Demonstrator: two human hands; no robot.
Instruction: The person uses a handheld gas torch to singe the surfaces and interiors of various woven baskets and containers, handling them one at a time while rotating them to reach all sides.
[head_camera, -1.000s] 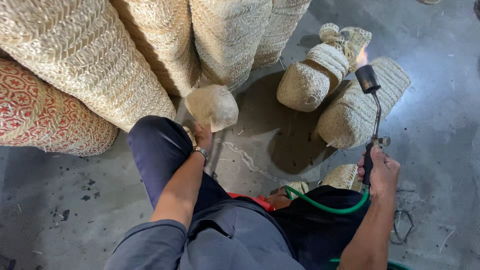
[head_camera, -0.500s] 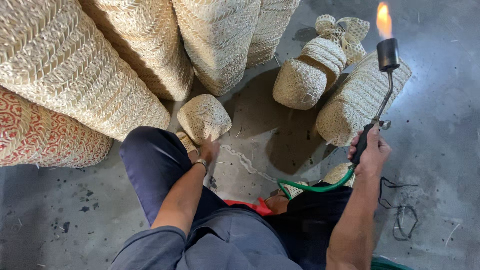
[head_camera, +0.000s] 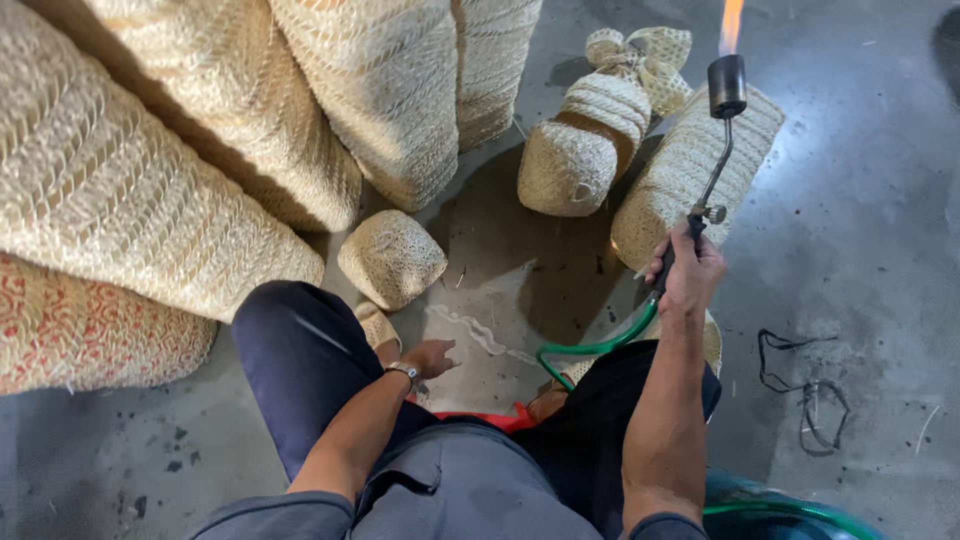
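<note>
Right of centre in the frame, the right hand (head_camera: 690, 270) is closed around the handle of a gas torch (head_camera: 718, 150), whose bent tube rises to a black nozzle in the upper right with an orange flame burning above it. A green hose (head_camera: 600, 345) loops from the handle back toward the person's lap. The left hand (head_camera: 430, 357) lies low in the middle of the frame, fingers loosely spread and holding nothing, just below a small woven basket (head_camera: 392, 258) that sits on the concrete floor (head_camera: 860, 260) — near it, not touching.

By the look of it, the step in hand is running the flame over woven pieces; the lit nozzle stands over the edge of a long woven basket (head_camera: 690, 170) lying beside the torch. A next move would call for a steady, brief sweep of the flame — lingering could scorch the fibre. Large woven baskets (head_camera: 180, 170) fill the upper left.
</note>
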